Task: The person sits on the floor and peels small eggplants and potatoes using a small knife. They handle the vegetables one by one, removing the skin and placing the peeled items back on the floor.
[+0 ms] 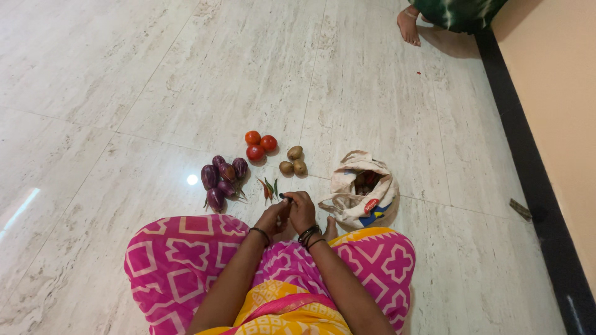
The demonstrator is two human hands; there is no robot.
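Seated on the pale marble floor, knees draped in pink and yellow patterned cloth. Both hands together just above the lap: left hand and right hand pressed close, fingers pinched on a small dark chilli, mostly hidden, tip just showing at the fingertips. By the look of it, sorting vegetables out into groups, chilli step in hand; next move seems to call for a light release beside the matching pile, without scattering it. Just ahead of the hands, a few red and green chillies lying loose. Left of those, a cluster of purple brinjals; beyond, three red tomatoes touching; beside them, three brown potatoes. Near the right knee, an open cream cloth bag, more produce inside. Toward the far right corner of the floor, another person's bare foot
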